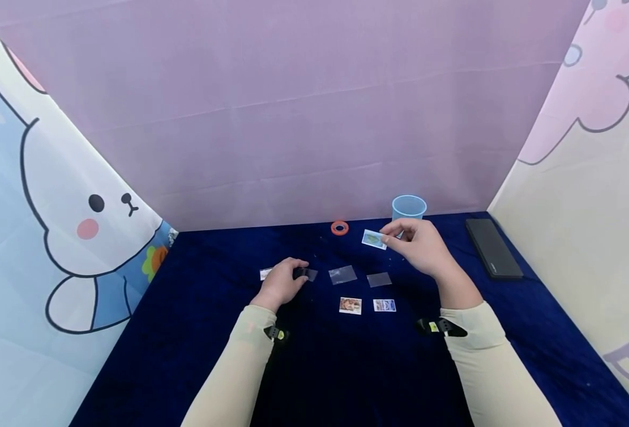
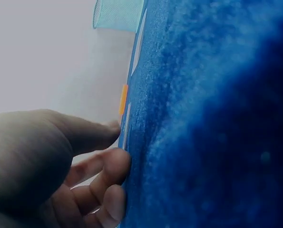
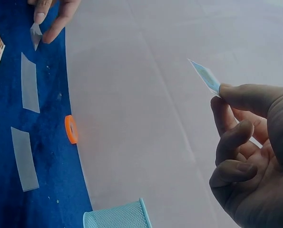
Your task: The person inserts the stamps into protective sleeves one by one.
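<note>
My right hand (image 1: 418, 246) pinches a small postage stamp (image 1: 373, 239) by one edge between thumb and forefinger, raised above the cloth. Its picture is blue and green inside a white border. Low over the cloth, my left hand (image 1: 281, 283) has thumb and forefinger apart, touching or right beside a clear plastic sleeve (image 1: 310, 274). A white-edged piece (image 1: 264, 273) shows behind that hand, mostly hidden. Two more clear sleeves, a left one (image 1: 343, 274) and a right one (image 1: 379, 279), lie flat. Nearer are a brown stamp (image 1: 350, 306) and a blue-purple stamp (image 1: 384, 305).
An orange tape roll (image 1: 339, 228) lies near the back edge. Behind my right hand stands a light-blue mesh cup (image 1: 409, 206). A black flat case (image 1: 493, 248) lies at the right on the dark blue cloth (image 1: 197, 332). Fabric walls enclose the back and sides.
</note>
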Available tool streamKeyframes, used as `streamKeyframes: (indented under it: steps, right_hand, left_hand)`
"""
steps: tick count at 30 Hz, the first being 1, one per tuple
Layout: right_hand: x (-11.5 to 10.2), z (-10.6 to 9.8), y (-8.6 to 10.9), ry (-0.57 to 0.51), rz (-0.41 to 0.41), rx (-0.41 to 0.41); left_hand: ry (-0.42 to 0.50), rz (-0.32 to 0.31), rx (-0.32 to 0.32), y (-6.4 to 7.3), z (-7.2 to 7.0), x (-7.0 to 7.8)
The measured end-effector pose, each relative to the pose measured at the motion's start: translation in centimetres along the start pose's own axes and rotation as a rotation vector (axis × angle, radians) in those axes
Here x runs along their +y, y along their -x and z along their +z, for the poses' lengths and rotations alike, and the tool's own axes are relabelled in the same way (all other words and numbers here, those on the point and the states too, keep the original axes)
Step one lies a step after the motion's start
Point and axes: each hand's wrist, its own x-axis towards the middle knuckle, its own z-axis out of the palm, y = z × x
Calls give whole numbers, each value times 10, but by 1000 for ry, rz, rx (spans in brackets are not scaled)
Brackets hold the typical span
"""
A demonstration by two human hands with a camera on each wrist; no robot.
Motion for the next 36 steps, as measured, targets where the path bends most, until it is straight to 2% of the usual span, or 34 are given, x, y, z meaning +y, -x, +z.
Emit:
streamKeyframes:
  steps: [8,18,25,29,36]
  right_hand:
    - [-1,-2,1,5,-12,-5]
    - [-1,-5,2,9,-5,0]
    - [0,-3,2,-6,4,-19]
    - [0,-3,2,-6,-2,-8]
    - [-1,-5,4,-21,-13,12]
  left_hand:
    - [-24,-4,28,-1,2,-1]
    - [98,-46,28,1,1,-1]
    - [136,-44,73,1,-2,-1]
    - [162,-19,118,2,-11,1]
    - [266,62,195,6,-38,14]
